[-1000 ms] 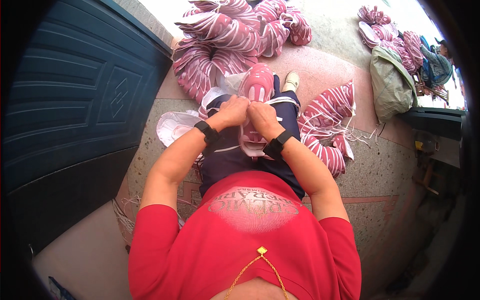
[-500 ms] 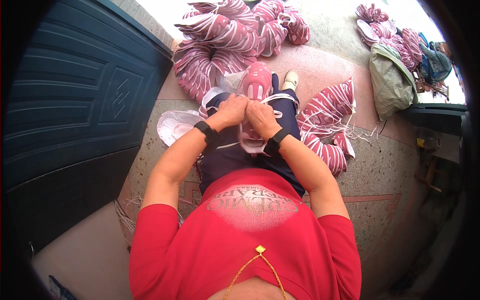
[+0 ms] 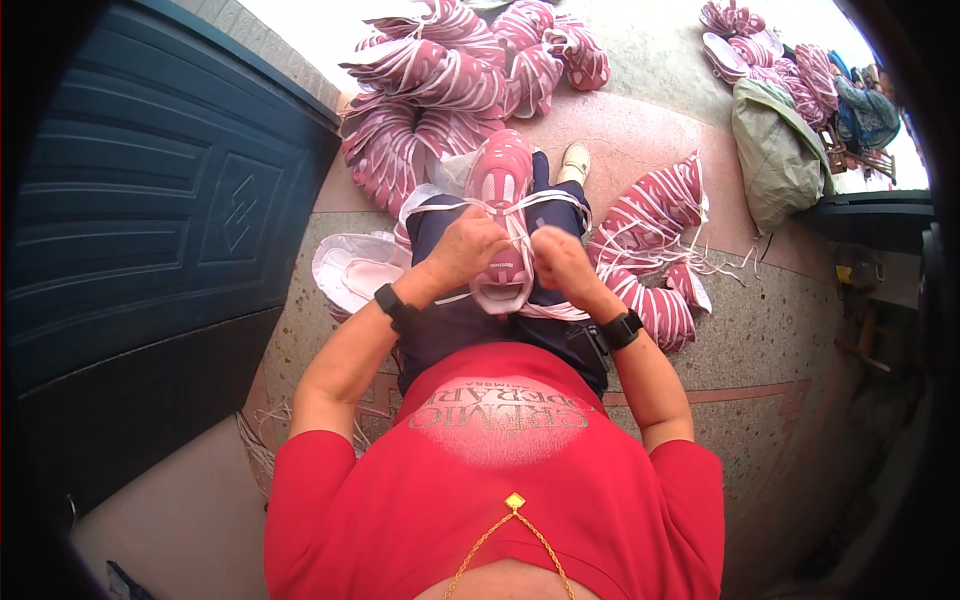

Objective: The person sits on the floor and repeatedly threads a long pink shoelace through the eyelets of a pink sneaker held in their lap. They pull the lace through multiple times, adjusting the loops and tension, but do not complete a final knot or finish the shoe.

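Observation:
A pink shoe upper (image 3: 500,165) lies lengthwise on my lap, toe pointing away, its opening toward me. White shoelace (image 3: 545,197) runs across its throat and spreads out to both sides in loose loops. My left hand (image 3: 472,245) rests at the shoe's left edge, its fingers closed on the lace near the lowest holes. Just off the right edge is my right hand (image 3: 562,262), curled with lace running to its fingers. The fingertips of both hands are partly hidden.
Bundles of nested pink uppers (image 3: 420,90) are heaped ahead on the floor. A tied bundle (image 3: 655,215) lies to my right, and a pale upper (image 3: 360,262) to my left. Farther right stands a greenish sack (image 3: 775,155). A dark panelled door (image 3: 160,190) borders the left.
My hands have moved apart: the right went right and slightly down, the left a little down. More of the shoe's throat and tongue shows between them.

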### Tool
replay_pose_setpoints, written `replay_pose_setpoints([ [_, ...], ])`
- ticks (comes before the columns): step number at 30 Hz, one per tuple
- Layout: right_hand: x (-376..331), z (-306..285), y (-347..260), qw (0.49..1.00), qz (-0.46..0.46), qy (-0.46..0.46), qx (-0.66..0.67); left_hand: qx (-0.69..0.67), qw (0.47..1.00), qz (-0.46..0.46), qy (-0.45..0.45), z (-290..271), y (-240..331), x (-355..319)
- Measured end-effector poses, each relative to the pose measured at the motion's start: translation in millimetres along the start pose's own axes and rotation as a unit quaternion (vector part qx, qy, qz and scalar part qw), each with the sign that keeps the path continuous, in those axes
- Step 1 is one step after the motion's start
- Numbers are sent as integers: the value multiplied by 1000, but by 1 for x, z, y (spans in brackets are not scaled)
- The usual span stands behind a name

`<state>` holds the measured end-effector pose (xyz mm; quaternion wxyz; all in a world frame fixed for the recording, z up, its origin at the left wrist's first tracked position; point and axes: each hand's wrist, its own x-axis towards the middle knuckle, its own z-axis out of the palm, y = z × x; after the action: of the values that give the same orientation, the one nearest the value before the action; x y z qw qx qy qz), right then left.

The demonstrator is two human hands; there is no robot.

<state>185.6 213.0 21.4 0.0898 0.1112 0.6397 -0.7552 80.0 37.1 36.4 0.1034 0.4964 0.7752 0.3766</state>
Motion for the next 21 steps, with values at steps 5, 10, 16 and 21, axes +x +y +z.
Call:
replay_pose_setpoints([
  [5,11,-12,-11,955,65,136,255,-190,981,29,12,4,63,18],
  [10,24,16,-16,977,-33,111,177,-292,904,-298,95,-9,38,26],
  [16,32,36,-13,984,-116,129,40,-289,890,-336,106,-5,19,10],
  [21,32,37,-16,984,-120,135,11,-289,895,-330,79,-10,19,9],
])
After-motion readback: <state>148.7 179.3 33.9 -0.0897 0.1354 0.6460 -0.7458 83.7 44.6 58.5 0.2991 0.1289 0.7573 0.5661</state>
